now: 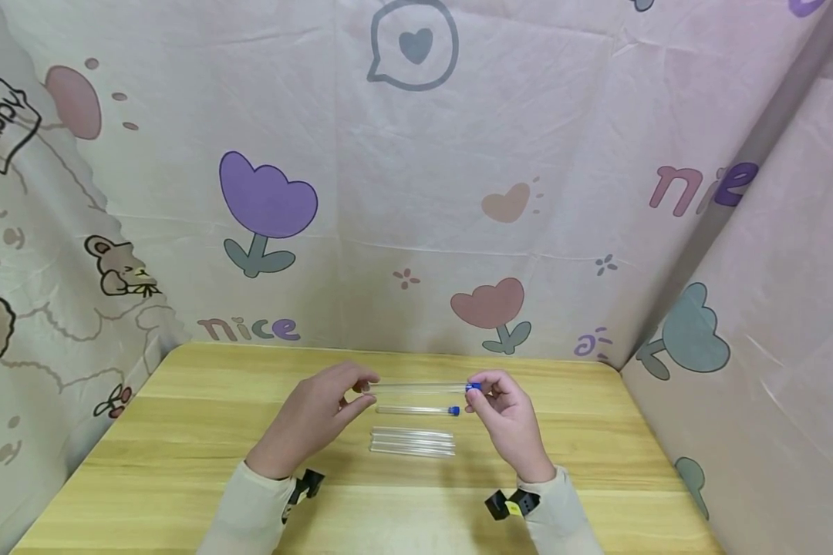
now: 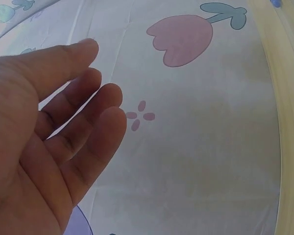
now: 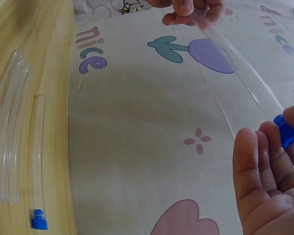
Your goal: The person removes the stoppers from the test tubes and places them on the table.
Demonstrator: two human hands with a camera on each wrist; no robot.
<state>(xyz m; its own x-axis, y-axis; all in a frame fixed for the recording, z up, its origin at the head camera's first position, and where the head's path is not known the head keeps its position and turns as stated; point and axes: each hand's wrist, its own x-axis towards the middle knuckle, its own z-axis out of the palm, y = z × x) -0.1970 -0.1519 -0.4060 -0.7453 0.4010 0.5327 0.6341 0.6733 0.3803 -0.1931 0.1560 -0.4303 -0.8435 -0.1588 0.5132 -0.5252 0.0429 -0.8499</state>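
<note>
Above the table, my right hand pinches the blue cap at one end of a clear test tube, between thumb and fingers. The tube runs level to the left. Its other end lies at the fingertips of my left hand, whose thumb and index finger stand apart around it. In the left wrist view the left hand's fingers are loosely bent, and no tube shows between them. Just below, a second test tube with a blue cap lies on the table. Nearer me, several uncapped test tubes lie side by side.
The wooden table holds the tubes near its middle. A printed cloth hangs behind the table and along both sides. A small black camera is strapped to each wrist.
</note>
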